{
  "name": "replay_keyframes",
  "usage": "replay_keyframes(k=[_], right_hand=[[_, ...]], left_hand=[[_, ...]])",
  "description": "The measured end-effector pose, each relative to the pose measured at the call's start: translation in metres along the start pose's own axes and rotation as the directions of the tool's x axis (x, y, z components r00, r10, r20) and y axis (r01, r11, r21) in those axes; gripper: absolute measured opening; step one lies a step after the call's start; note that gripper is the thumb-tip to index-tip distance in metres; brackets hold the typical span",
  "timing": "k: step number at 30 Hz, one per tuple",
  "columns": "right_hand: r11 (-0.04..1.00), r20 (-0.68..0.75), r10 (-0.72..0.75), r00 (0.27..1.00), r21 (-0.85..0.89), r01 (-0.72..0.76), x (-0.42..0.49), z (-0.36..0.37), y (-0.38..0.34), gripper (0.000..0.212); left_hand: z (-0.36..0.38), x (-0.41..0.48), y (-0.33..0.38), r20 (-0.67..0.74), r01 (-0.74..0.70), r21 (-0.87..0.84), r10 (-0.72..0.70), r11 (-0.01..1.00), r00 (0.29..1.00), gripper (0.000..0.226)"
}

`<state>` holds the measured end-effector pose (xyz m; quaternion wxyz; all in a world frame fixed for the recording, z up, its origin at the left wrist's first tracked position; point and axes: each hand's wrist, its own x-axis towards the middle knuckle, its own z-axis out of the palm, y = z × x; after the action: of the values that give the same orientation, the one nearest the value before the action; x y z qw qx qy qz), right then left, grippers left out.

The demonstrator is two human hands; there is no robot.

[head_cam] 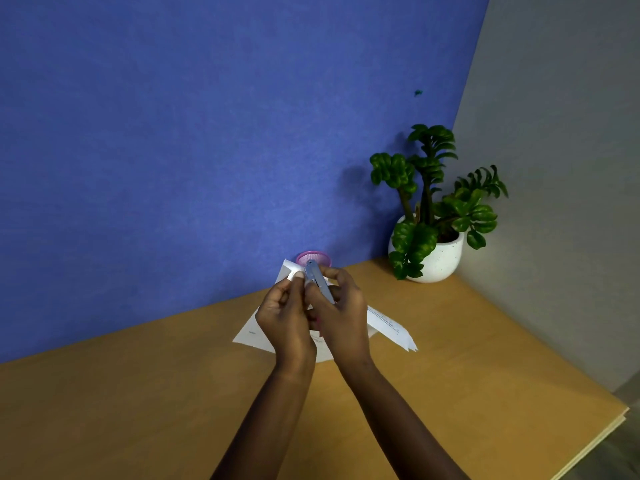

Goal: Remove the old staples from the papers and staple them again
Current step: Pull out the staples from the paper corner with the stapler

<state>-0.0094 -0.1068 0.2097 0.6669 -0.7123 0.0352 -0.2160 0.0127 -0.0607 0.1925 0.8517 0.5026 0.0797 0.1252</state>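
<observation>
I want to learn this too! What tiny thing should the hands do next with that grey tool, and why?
Probably squeeze the grey stapler shut. The right hand holds it at the corner of the papers that the left hand pinches up off the table. I cannot see whether a staple is there.

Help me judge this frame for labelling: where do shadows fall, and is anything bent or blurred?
Head view: the plant casts a soft shadow leftward on the blue wall; wide-angle tilt slants the desk edge; the stapler between the hands looks slightly soft.
</observation>
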Motion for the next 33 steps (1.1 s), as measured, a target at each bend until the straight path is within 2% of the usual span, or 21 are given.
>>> replay_keyframes(k=[3,8,12,23,26,29,33], right_hand=[[0.999,-0.012,0.016,1.0,0.034,-0.016,0.001,0.002,0.001,0.014],[0.998,-0.024,0.013,1.0,0.065,-0.011,0.001,0.003,0.005,0.019],[0.997,-0.037,0.025,0.999,0.07,-0.022,0.002,0.005,0.01,0.018],[0.994,-0.066,0.081,0.994,0.076,-0.076,0.004,0.006,0.016,0.009],[0.993,-0.054,0.086,0.995,0.089,-0.081,0.004,0.005,0.019,0.016],[0.985,0.003,0.113,0.994,0.131,-0.112,0.006,0.002,0.018,0.014],[0.961,0.16,0.175,0.971,0.188,-0.204,0.015,-0.013,0.014,0.019]], left_hand=[[0.001,0.001,0.001,-0.007,0.014,-0.012,-0.014,1.0,1.0,0.019],[0.001,0.001,0.001,-0.018,0.013,-0.001,-0.013,1.0,1.0,0.021],[0.001,0.001,0.002,-0.017,0.03,-0.015,-0.03,0.999,0.999,0.015],[-0.002,0.003,-0.003,-0.028,0.059,-0.028,-0.059,0.998,0.998,0.01],[-0.004,0.004,-0.006,-0.027,0.058,-0.018,-0.058,0.998,0.998,0.01],[-0.006,0.008,-0.007,-0.011,0.001,0.038,-0.001,0.999,1.0,0.011],[-0.011,0.019,-0.004,0.066,-0.101,0.144,0.093,0.984,0.994,0.015]])
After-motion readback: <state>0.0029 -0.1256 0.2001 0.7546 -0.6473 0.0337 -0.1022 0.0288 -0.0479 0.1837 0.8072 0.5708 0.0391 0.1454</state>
